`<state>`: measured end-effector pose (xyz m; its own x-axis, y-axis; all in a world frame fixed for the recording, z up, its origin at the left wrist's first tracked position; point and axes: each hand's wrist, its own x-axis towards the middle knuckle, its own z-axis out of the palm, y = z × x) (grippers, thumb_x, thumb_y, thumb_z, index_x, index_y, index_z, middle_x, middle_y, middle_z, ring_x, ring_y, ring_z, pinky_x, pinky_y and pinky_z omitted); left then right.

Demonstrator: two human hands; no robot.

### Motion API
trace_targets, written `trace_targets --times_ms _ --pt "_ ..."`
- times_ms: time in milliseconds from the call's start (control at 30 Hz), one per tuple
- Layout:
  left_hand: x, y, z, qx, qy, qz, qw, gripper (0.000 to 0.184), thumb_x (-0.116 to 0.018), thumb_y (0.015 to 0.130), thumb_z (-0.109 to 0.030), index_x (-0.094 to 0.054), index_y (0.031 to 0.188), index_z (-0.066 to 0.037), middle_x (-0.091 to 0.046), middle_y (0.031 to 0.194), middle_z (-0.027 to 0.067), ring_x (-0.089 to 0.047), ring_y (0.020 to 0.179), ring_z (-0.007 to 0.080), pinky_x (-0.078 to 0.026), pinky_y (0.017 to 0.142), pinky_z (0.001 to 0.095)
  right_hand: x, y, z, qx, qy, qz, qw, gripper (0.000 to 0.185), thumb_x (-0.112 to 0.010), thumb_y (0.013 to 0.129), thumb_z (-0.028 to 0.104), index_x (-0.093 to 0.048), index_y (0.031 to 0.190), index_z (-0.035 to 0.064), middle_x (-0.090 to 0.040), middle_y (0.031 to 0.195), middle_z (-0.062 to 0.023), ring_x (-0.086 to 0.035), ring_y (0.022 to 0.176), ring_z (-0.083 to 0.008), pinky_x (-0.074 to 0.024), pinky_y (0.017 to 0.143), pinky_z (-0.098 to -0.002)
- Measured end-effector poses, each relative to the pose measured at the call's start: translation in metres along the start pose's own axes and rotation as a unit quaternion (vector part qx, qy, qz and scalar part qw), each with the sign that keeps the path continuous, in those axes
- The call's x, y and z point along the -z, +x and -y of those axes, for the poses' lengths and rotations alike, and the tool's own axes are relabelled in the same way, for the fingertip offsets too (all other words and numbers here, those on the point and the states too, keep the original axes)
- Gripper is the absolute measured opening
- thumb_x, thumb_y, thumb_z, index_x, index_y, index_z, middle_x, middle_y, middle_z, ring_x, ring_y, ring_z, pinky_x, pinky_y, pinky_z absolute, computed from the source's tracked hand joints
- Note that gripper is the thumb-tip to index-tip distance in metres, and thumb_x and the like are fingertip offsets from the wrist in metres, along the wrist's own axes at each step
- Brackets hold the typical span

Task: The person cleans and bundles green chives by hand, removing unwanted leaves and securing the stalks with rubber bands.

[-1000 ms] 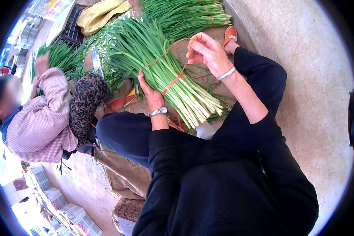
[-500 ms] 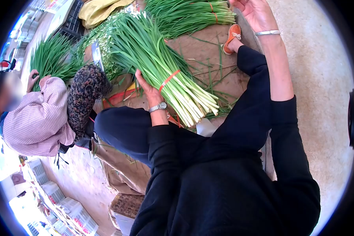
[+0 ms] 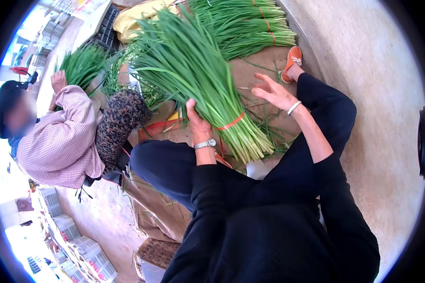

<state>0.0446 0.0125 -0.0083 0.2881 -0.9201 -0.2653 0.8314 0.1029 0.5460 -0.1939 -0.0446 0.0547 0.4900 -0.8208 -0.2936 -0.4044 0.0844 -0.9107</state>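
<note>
A large bunch of green garlic chives (image 3: pixel 208 85) slants in front of me, pale stem ends toward my lap. An orange band (image 3: pixel 232 121) circles its stems. My left hand (image 3: pixel 199 121), with a watch at the wrist, grips the bunch from its left side; the thumb shows and the other fingers are hidden under the leaves. To the right of the bunch, apart from it, my right hand (image 3: pixel 276 93) hovers with fingers spread and nothing in them. A bracelet circles that wrist.
Banded chive bunches (image 3: pixel 255 28) lie at the back beside a yellow sack (image 3: pixel 139 20) and a dark crate (image 3: pixel 107 28). At left a co-worker in a checked shirt (image 3: pixel 56 137) handles loose chives (image 3: pixel 84 63). Brown sheeting (image 3: pixel 255 70) with leaf scraps covers the ground.
My right hand has come down from the upper right toward the bunch. The bunch stays in my left hand, and the whole view has shifted slightly.
</note>
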Motion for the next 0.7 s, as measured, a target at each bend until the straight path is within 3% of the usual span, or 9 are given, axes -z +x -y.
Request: trace_targets --times_ms 67,133,267,367,600,700 --pt "-0.010 -0.003 0.001 0.015 0.003 0.012 1.000 0.044 -0.057 0.076 -0.020 -0.053 0.114 0.001 -0.059 0.109 0.0106 -0.059 0.096 0.0235 -0.050 0.087 0.0356 -0.017 0.020 0.024 0.029 0.052 -0.009 0.998 0.084 -0.061 0.082 0.048 -0.020 0.141 0.0046 -0.046 0.130 -0.0211 -0.047 0.118 -0.0255 -0.0355 0.100 -0.0340" --pt "-0.016 -0.005 0.011 0.016 0.064 0.018 0.998 0.052 -0.056 0.072 -0.008 -0.047 0.122 0.003 -0.058 0.111 0.0113 -0.057 0.100 0.0248 -0.047 0.091 0.0358 -0.032 0.047 0.036 0.181 0.129 -0.113 0.968 0.097 -0.076 0.070 0.041 -0.021 0.140 0.0011 -0.041 0.133 -0.0211 -0.048 0.116 -0.0246 -0.0370 0.099 -0.0339" --pt "-0.016 -0.007 0.014 0.009 0.087 0.051 0.995 0.051 -0.057 0.072 -0.008 -0.047 0.121 0.003 -0.058 0.111 0.0114 -0.058 0.100 0.0251 -0.047 0.091 0.0364 -0.038 0.061 0.034 0.146 0.198 -0.197 0.949 0.085 -0.079 0.068 0.025 -0.032 0.134 -0.0009 -0.050 0.123 -0.0168 -0.053 0.109 -0.0218 -0.0402 0.096 -0.0322" --pt "0.000 0.000 0.017 0.006 0.076 0.065 0.995 0.050 -0.059 0.073 -0.012 -0.048 0.120 0.002 -0.059 0.111 0.0120 -0.059 0.099 0.0261 -0.048 0.091 0.0383 -0.037 0.060 0.014 0.121 0.290 -0.278 0.908 0.060 -0.077 0.067 0.014 -0.048 0.117 -0.0013 -0.061 0.105 -0.0099 -0.058 0.095 -0.0173 -0.0456 0.087 -0.0295" --pt "-0.011 -0.016 0.010 0.056 0.008 0.065 0.996 0.051 -0.060 0.072 -0.014 -0.048 0.119 0.002 -0.059 0.109 0.0112 -0.059 0.097 0.0258 -0.049 0.089 0.0384 -0.037 0.044 0.019 0.154 0.307 -0.291 0.893 0.058 -0.076 0.068 0.010 -0.047 0.118 -0.0008 -0.062 0.102 -0.0077 -0.058 0.092 -0.0143 -0.0460 0.085 -0.0275" --pt "-0.013 -0.019 0.010 0.045 0.021 0.053 0.997 0.048 -0.061 0.072 -0.015 -0.051 0.115 0.003 -0.060 0.105 0.0103 -0.060 0.093 0.0237 -0.051 0.085 0.0366 -0.024 0.044 0.026 0.146 0.277 -0.330 0.890 0.066 -0.076 0.067 0.015 -0.043 0.122 -0.0024 -0.062 0.105 -0.0124 -0.059 0.094 -0.0188 -0.0455 0.087 -0.0296"
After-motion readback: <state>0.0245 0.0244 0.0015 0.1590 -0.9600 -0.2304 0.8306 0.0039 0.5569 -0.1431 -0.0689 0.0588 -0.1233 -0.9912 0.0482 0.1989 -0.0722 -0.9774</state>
